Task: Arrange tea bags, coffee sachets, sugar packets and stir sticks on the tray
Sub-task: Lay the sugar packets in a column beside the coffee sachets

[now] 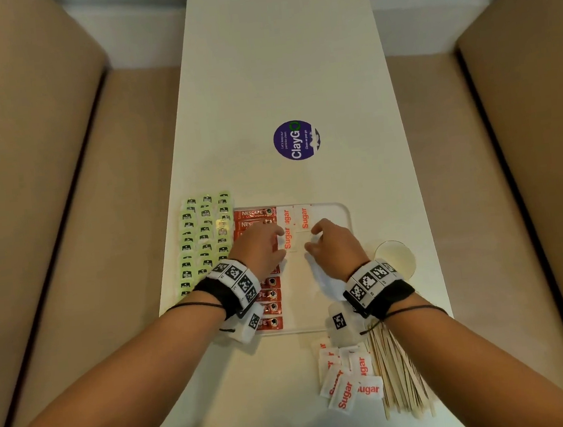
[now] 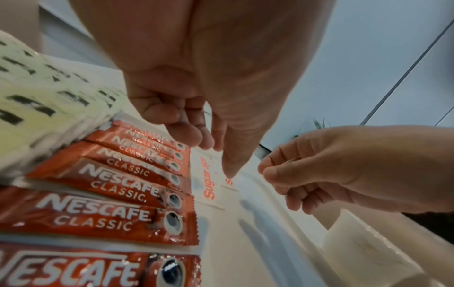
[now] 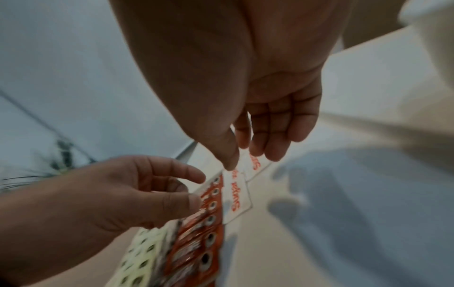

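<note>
A white tray [image 1: 345, 212] lies on the table. Red Nescafe sachets [image 1: 254, 216] run in a column down its left part, also shown close up in the left wrist view [image 2: 103, 215]. Green tea bags [image 1: 203, 238] are laid in rows left of them. Sugar packets [image 1: 304, 217] lie in two short columns beside the sachets. My left hand [image 1: 277, 243] and right hand [image 1: 312, 239] meet over the nearer sugar packets [image 1: 288, 242]. The left thumb tip [image 2: 229, 173] touches a packet, and so does the right thumb tip [image 3: 230, 165]. Neither hand visibly holds anything.
Loose sugar packets [image 1: 348, 382] and a bundle of wooden stir sticks [image 1: 400, 377] lie on the table near me, right of centre. A pale cup [image 1: 396, 255] stands just right of the tray. A purple sticker [image 1: 296, 140] marks the table farther off. Tan sofas flank the table.
</note>
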Demonstrator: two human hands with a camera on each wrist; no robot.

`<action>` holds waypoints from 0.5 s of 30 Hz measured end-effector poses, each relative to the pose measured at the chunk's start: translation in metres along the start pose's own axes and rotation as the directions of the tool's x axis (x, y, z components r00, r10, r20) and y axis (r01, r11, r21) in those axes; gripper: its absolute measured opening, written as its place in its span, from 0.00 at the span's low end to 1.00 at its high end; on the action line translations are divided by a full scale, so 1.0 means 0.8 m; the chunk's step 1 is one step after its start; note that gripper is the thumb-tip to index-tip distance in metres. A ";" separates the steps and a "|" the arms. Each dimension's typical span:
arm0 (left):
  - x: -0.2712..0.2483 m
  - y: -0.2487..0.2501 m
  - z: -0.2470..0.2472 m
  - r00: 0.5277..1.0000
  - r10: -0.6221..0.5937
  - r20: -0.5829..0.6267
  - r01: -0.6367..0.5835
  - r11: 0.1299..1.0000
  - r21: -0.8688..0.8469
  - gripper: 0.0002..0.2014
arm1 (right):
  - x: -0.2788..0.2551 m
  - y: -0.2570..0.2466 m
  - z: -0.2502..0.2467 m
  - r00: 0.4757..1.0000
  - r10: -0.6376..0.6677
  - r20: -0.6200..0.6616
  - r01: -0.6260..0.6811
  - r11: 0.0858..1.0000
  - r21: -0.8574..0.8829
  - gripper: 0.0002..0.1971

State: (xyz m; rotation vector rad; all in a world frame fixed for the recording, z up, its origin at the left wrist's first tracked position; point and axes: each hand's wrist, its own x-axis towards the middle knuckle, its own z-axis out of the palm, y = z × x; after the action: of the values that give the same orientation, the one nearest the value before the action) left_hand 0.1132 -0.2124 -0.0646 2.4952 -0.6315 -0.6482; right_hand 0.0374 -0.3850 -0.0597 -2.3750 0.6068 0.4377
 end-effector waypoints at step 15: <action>-0.141 0.022 0.060 0.922 0.171 0.347 -0.197 0.980 0.041 0.17 | -0.178 0.098 0.012 0.919 -0.175 0.353 0.287 0.912 -0.294 0.20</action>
State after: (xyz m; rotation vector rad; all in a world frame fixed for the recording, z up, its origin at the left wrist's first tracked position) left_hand -0.0062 -0.1818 -0.0556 2.3678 -1.0218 -1.0127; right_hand -0.1246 -0.3886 -0.0419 -2.5783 0.0944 0.8569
